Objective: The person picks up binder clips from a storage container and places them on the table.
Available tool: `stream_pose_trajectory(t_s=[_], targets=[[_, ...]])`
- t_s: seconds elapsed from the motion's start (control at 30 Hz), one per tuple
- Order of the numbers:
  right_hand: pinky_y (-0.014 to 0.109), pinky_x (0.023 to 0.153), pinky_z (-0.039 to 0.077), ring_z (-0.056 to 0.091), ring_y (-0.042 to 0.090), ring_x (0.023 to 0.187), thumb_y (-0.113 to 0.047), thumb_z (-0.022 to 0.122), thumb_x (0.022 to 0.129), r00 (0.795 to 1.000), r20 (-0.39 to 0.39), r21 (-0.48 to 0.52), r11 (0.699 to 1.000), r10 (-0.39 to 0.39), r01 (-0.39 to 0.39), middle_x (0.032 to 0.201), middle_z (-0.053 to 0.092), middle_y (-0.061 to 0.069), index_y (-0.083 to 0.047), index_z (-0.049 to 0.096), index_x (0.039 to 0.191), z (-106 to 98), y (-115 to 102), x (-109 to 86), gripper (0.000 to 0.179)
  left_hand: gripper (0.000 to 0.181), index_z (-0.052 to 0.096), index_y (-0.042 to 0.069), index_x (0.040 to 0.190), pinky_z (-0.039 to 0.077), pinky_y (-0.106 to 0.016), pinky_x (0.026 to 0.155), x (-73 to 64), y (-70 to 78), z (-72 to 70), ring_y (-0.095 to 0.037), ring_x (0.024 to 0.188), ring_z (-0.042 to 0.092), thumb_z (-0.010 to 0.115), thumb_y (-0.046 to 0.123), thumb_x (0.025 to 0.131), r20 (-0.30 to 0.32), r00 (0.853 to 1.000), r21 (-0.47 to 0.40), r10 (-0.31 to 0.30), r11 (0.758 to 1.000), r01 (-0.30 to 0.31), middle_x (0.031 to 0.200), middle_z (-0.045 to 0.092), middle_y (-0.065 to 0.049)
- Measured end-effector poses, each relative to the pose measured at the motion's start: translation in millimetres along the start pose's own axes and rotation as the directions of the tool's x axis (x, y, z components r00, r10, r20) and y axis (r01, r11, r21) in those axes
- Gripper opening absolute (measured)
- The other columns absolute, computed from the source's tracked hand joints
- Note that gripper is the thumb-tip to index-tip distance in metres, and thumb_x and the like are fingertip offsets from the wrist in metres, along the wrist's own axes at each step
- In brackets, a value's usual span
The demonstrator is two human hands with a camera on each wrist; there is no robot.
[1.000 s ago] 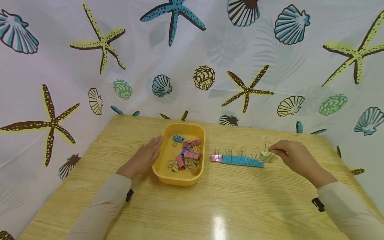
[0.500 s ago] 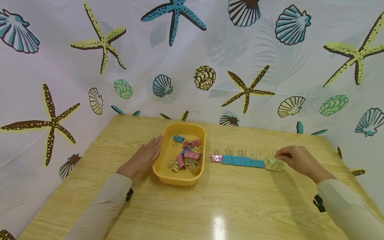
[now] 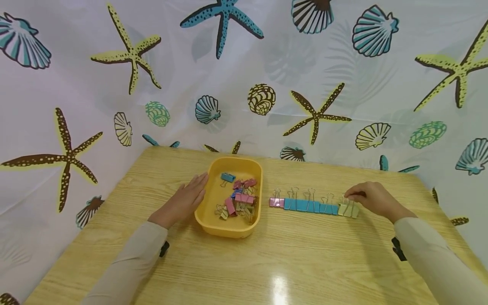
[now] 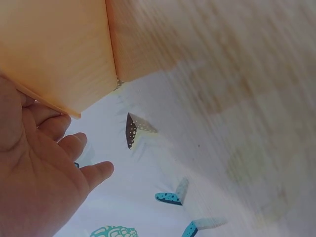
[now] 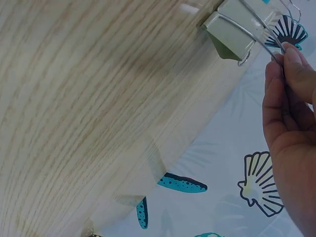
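Note:
My right hand (image 3: 371, 198) pinches a wire handle of a pale green binder clip (image 3: 348, 210) at the right end of a row. In the right wrist view, thumb and fingertips hold the wire above the pale green clip's body (image 5: 236, 30). Left of it stand several blue binder clips (image 3: 308, 206), with a pink binder clip (image 3: 276, 202) at the far left end. Against the left side of a yellow plastic tray (image 3: 225, 232) rests my left hand (image 3: 185, 199). Its fingers (image 4: 74, 144) are loosely extended at the tray's rim in the left wrist view.
Inside the tray lie a blue binder clip (image 3: 228, 177), several pink binder clips (image 3: 244, 198) and some pale green ones (image 3: 223, 212). The wooden table (image 3: 236, 275) ends at the back against a white sheet (image 3: 232, 131) printed with shells and starfish.
My right hand has lowered the pale green clip to the table, then shifted it left against the last blue clip. The left hand and tray have stayed put.

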State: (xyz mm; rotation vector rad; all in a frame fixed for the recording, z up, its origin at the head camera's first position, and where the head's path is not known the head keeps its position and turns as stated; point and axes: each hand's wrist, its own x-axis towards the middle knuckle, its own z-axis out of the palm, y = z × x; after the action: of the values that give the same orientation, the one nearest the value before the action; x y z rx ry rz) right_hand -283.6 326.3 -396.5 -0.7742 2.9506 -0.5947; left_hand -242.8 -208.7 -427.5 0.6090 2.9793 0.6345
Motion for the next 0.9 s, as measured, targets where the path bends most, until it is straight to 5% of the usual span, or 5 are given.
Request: stream_pose_trajectory(t_s=[0.9], targets=[[0.038,0.070,0.057,0.068,0.029,0.087,-0.001,0.064,0.090,1.000,-0.026,0.005,1.000,0.011,-0.011,0.102,0.071,0.017,0.001,0.072,0.106,10,5,7.8,0.018,0.054,0.015,0.005,0.154,0.013,-0.063,0.112,0.3,-1.3,2.5,-0.035,0.146,0.013,0.032,0.025,0.107,-0.013,1.000,-0.002,0.001,1.000,-0.001,0.160,0.014,-0.009]])
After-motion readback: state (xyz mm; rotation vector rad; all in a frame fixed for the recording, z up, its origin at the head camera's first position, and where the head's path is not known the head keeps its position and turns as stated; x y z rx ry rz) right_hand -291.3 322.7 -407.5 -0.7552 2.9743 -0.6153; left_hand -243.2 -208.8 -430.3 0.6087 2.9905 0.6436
